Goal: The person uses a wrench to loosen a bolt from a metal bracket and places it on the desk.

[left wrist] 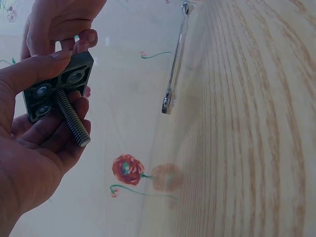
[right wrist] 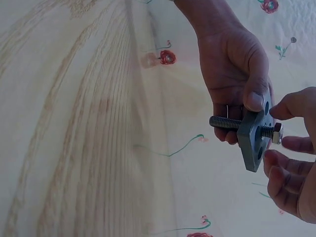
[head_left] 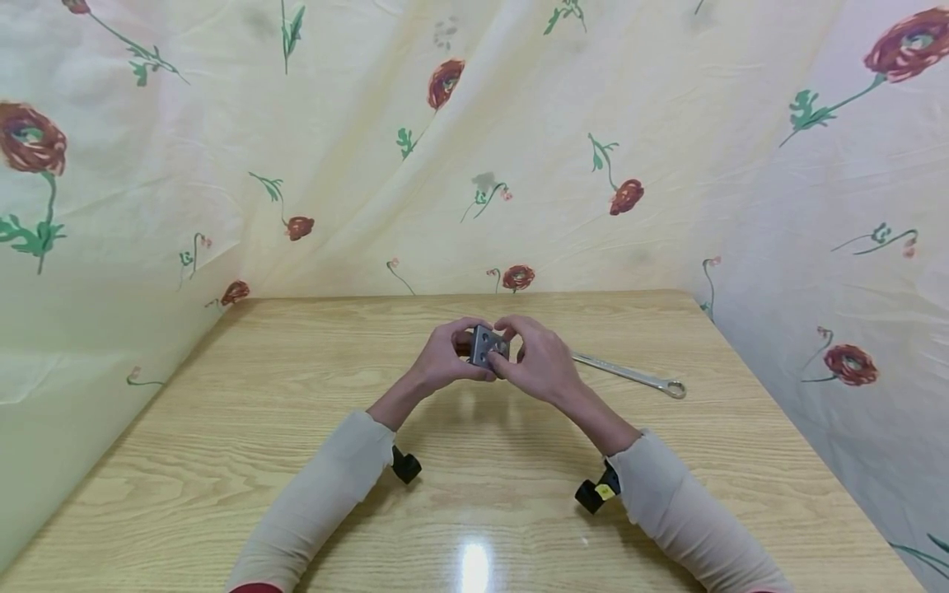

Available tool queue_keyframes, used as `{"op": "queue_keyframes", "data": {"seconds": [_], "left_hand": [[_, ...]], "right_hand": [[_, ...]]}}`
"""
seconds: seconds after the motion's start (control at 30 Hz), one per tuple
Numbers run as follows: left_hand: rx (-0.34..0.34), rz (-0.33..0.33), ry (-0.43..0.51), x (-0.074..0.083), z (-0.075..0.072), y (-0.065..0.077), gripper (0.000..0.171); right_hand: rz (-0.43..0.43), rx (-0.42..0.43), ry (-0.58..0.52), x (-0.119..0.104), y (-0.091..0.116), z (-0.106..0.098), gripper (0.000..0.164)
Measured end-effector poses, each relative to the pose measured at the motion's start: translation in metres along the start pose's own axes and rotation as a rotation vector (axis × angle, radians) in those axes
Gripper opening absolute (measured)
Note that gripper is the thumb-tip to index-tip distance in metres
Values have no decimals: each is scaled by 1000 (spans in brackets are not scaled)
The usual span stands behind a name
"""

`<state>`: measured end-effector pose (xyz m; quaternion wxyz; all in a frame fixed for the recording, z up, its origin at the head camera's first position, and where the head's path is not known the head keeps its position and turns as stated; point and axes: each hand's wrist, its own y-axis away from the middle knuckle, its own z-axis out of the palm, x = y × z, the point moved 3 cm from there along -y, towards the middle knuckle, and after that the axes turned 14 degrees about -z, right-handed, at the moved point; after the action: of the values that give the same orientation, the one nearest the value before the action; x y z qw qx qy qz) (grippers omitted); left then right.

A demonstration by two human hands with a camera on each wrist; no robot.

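Observation:
In the head view my left hand (head_left: 442, 359) grips a dark grey square plate (head_left: 477, 346) with holes near its corners, held above the table. A threaded bolt (left wrist: 73, 118) passes through the plate's middle, its bare shank sticking out on the palm side in the left wrist view. The right wrist view has the left thumb lying on the plate's edge and the hex head (right wrist: 277, 133) standing a little off the far face. Around that head curl the fingertips of my right hand (head_left: 543, 362); exact contact is partly hidden.
A silver combination wrench (head_left: 628, 374) lies on the wood-grain table (head_left: 296, 371), just right of the right hand. Flower-patterned cloth (head_left: 356, 165) hangs behind the table and along both sides. Black wrist devices (head_left: 406, 466) show under both sleeves.

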<state>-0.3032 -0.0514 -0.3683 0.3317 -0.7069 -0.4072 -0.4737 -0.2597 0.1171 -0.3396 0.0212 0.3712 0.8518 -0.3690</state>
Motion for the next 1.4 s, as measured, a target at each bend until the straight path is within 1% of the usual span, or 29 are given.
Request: {"op": "queue_keyframes", "data": {"seconds": [0.1, 0.23, 0.43, 0.63, 0.9, 1.07, 1.13, 1.2, 1.33, 1.4], "left_hand": [[0, 2, -10, 0, 0, 0, 62], [0, -4, -14, 1, 0, 1, 62], [-4, -6, -8, 2, 0, 1, 65], [-12, -10, 3, 2, 0, 1, 67], [-15, -11, 5, 2, 0, 1, 66], [-14, -11, 6, 2, -1, 1, 64], [-10, -16, 5, 1, -1, 0, 63], [-6, -22, 4, 0, -1, 0, 63], [15, -26, -28, 0, -1, 0, 63], [24, -27, -52, 1, -1, 0, 64]], "right_hand": [[43, -17, 20, 2, 0, 1, 33], [49, -21, 24, 1, 0, 2, 26], [-9, 12, 34, -2, -1, 0, 22], [-41, 28, 35, -3, 0, -2, 18], [-106, 36, -8, -6, 0, -1, 15], [-127, 27, -36, -5, 0, -1, 20], [-118, 24, -41, -5, 0, -1, 23], [-89, 21, -41, -4, 0, -1, 27], [9, 2, -19, 0, 0, -1, 36], [58, -13, -11, 2, 0, -1, 35]]}}
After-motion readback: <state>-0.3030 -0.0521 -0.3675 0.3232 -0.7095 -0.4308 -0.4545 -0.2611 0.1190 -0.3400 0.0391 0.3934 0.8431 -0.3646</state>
